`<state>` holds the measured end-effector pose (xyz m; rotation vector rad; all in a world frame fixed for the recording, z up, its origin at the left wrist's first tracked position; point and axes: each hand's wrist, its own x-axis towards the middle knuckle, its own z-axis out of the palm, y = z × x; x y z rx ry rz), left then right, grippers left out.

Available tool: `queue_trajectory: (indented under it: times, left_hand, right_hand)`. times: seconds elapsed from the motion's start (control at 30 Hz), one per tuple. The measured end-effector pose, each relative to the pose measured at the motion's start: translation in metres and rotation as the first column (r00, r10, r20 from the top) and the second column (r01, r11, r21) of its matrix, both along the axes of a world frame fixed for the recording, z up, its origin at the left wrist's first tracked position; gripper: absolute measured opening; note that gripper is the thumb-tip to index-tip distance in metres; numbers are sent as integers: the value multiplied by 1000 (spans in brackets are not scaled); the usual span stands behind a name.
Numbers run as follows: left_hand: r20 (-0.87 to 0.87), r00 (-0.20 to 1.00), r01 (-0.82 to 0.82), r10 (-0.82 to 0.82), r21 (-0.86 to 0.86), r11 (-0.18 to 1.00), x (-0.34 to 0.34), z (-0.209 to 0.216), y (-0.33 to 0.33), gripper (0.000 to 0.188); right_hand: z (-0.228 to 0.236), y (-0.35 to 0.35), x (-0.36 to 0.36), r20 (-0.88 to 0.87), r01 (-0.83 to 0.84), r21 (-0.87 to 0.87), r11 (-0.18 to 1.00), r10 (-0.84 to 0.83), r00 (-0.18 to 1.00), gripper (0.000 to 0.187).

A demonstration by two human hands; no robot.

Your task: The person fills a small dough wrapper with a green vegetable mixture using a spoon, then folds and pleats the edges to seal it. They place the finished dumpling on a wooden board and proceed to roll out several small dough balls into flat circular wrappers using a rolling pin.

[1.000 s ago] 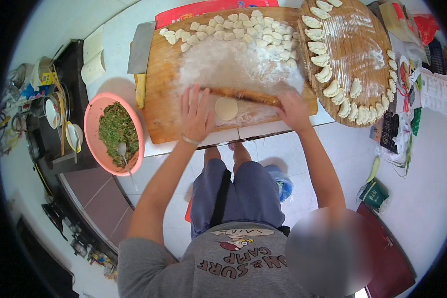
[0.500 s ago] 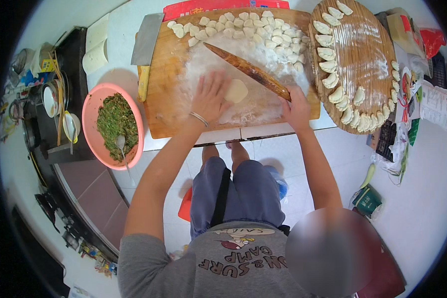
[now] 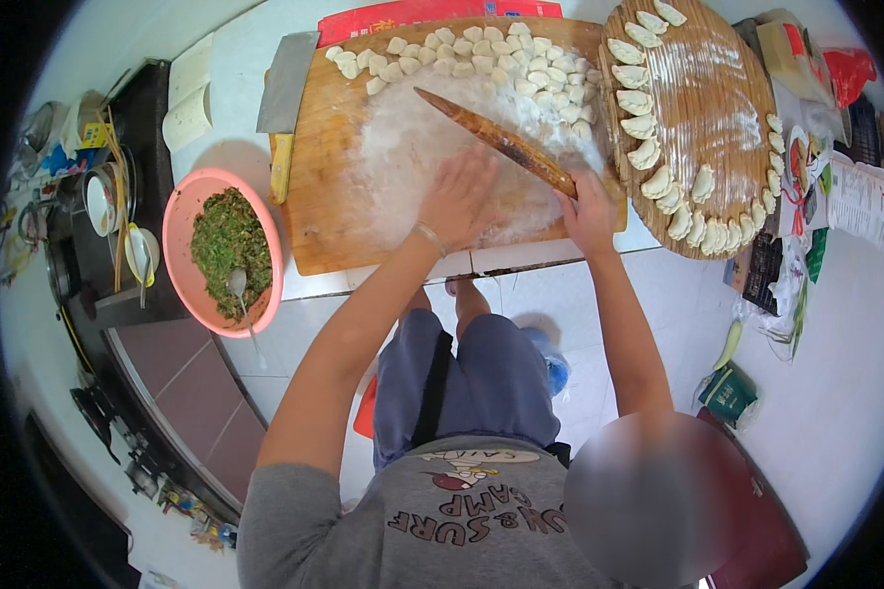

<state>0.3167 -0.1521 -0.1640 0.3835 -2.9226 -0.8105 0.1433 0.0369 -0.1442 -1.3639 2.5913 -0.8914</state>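
Note:
My right hand [image 3: 589,211] is closed around the lower end of a tapered wooden rolling pin [image 3: 496,139], which slants up and left above the floured wooden board [image 3: 329,196]. My left hand [image 3: 459,196] lies on the flour with its fingers stretched out, slightly blurred. The round of dough seen earlier is out of sight, perhaps beneath this palm. Along the board's far edge sit many small floured dough pieces [image 3: 481,49]. To the right, a round wooden board [image 3: 712,88] carries folded dumplings [image 3: 638,128] around its rim.
A cleaver [image 3: 287,88] with a yellow handle rests at the board's left edge. Nearby stands a pink bowl [image 3: 173,250] of chopped green filling [image 3: 228,245] with a spoon [image 3: 238,285] in it. Packages and a red bag [image 3: 848,77] crowd the far right.
My left hand has moved right, and the dough round that lay beside it no longer shows. The rolling pin stays in my right hand at nearly the same slant.

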Motion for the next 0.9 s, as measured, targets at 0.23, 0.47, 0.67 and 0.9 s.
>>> queue_trajectory:
  times: [0.23, 0.47, 0.67, 0.9]
  left_hand:
    - [-158, 923, -369, 351, -100, 924, 68, 4, -13, 72]
    - [-43, 945, -323, 323, -266, 908, 12, 4, -81, 65]
    - [-26, 971, -238, 239, -230, 944, 69, 6, -44, 68]
    - [-205, 902, -405, 380, -97, 909, 32, 18, -37, 74]
  right_hand:
    - [-8, -14, 8, -56, -348, 200, 916, 365, 929, 38]
    - [-11, -89, -7, -269, -99, 196, 976, 151, 951, 59]
    - [-3, -43, 21, -248, -229, 270, 935, 297, 922, 50]
    - [-5, -41, 15, 187, -215, 126, 968, 190, 964, 26]
